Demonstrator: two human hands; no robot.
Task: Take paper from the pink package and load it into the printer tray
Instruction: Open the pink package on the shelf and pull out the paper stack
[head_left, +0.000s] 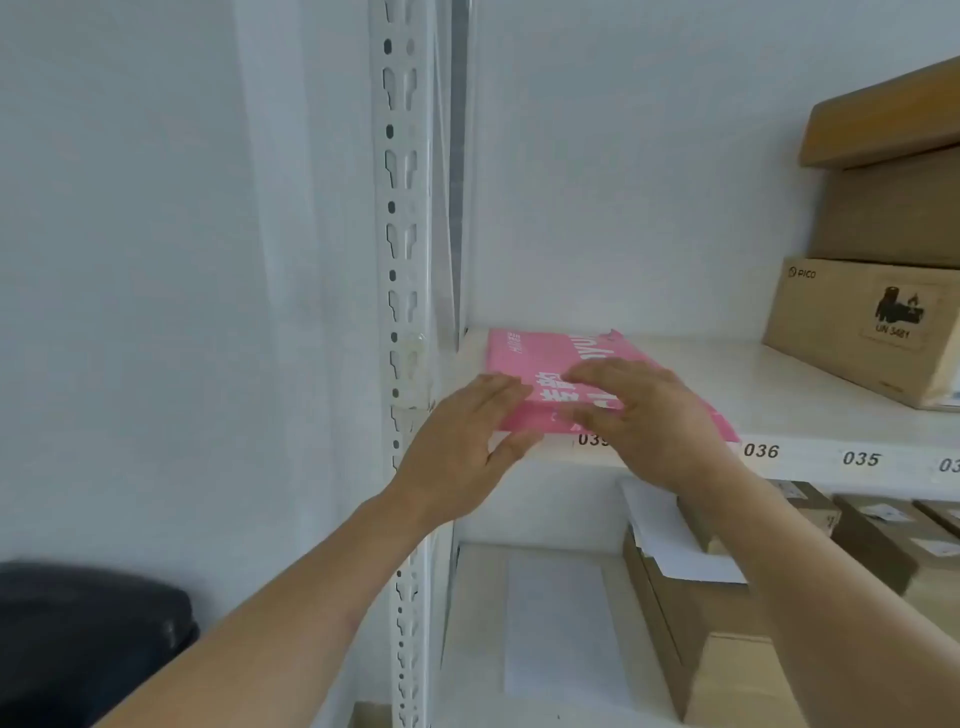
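Observation:
The pink package lies flat at the left end of a white shelf, its front edge level with the shelf's lip. My left hand is at the package's front left corner, fingers spread over the top and thumb under the shelf edge. My right hand rests with spread fingers on the package's top and front right part. Neither hand has closed around it. No printer or tray is visible.
A slotted white upright post stands just left of the package. Cardboard boxes are stacked on the same shelf at the right. The shelf below holds more boxes and white sheets. A dark object sits at bottom left.

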